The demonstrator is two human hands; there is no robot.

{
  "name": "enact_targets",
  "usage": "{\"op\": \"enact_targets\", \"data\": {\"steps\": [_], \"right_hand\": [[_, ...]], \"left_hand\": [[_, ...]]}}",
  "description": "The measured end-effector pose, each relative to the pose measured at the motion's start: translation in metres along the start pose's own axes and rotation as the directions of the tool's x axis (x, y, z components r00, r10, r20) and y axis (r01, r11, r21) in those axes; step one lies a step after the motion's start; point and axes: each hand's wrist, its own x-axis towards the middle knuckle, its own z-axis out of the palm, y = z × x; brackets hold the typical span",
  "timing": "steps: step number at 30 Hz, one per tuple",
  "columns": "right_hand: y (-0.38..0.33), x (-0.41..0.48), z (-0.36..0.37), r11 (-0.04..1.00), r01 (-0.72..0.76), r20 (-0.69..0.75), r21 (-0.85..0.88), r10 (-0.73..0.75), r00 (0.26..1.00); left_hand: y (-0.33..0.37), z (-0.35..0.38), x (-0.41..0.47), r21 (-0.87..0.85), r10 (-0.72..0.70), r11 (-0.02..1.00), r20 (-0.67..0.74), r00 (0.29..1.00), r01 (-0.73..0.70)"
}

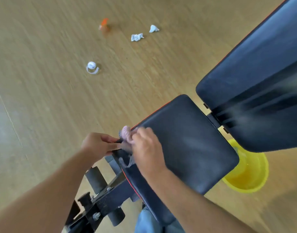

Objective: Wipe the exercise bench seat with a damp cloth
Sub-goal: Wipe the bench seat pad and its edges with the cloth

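The black padded bench seat (191,142) with red piping fills the middle of the head view. A bunched pale pink-and-grey cloth (126,134) lies at the seat's near-left corner. My right hand (146,147) is closed on the cloth at that corner. My left hand (98,145) pinches the other end of the cloth just off the seat's edge. Part of the cloth hangs down between the two hands, partly hidden by my right hand.
The bench backrest (255,91) rises to the upper right. A yellow bucket (248,175) stands on the wood floor beyond the seat. The bench's metal frame and foam rollers (95,180) sit below my arms. Crumpled tissues (136,37), a white cap (92,67) and an orange item (104,24) lie on the floor.
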Motion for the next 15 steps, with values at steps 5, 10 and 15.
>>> {"op": "enact_targets", "data": {"steps": [5, 10, 15], "right_hand": [[0.029, -0.055, -0.033, 0.852, 0.514, 0.245, -0.097, -0.48, 0.842], [0.039, 0.028, -0.031, 0.966, -0.257, -0.201, -0.036, 0.244, 0.949], [-0.028, -0.021, 0.031, 0.98, 0.196, 0.056, -0.043, -0.194, 0.98]], "left_hand": [[0.0, 0.006, -0.011, -0.034, 0.01, 0.999, -0.016, 1.0, -0.011], [0.013, 0.009, -0.022, -0.207, -0.15, 0.967, 0.005, 0.989, 0.148], [0.032, 0.012, -0.029, -0.258, -0.198, 0.945, 0.035, 0.979, 0.201]]}}
